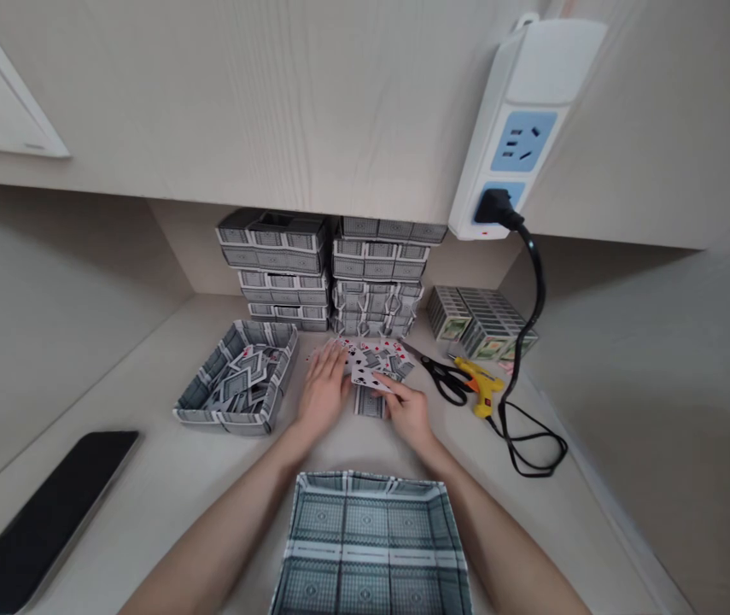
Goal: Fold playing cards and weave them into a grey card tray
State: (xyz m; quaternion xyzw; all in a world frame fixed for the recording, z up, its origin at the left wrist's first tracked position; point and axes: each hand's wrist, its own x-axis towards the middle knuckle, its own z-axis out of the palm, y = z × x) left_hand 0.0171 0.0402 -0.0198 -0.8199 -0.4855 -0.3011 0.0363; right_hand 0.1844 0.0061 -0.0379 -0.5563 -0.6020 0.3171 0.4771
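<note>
Playing cards (378, 357) lie spread face up on the desk in front of two stacks of card-made boxes. My left hand (322, 389) rests flat on the desk at the left edge of the spread, fingers stretched out. My right hand (405, 408) pinches one card (370, 380) at the near edge of the spread, above a small face-down pile (368, 403). An empty box folded from cards (370, 547) sits close to me between my forearms.
A card box (236, 386) holding loose cards sits to the left. Stacked card boxes (329, 273) line the back wall. Scissors (441, 374), a yellow glue gun (481, 386) with a black cord, packs of cards (481, 325), a power strip (518, 128) and a dark phone (44, 517) surround the spot.
</note>
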